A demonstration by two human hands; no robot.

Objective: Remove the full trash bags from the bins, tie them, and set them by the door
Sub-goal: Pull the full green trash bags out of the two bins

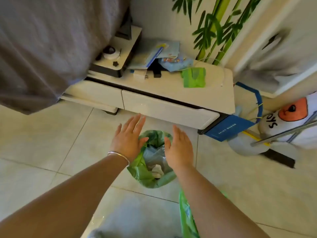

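Observation:
A small bin lined with a green trash bag (147, 176) stands on the tiled floor below me, with grey plastic and white scraps inside. My left hand (128, 140) hovers over the bag's left rim, fingers spread, a silver bangle on its wrist. My right hand (178, 148) hovers over the right rim, flat and holding nothing. Another green bag (187, 219) hangs under my right forearm near the bottom edge; what holds it is hidden.
A low white cabinet (171, 107) stands just beyond the bin, carrying papers and a folded pack of green bags (193, 77). A grey cloth (42, 48) hangs at the left. A blue box (229, 128), a white plush toy (291, 124) and a broom lie at the right.

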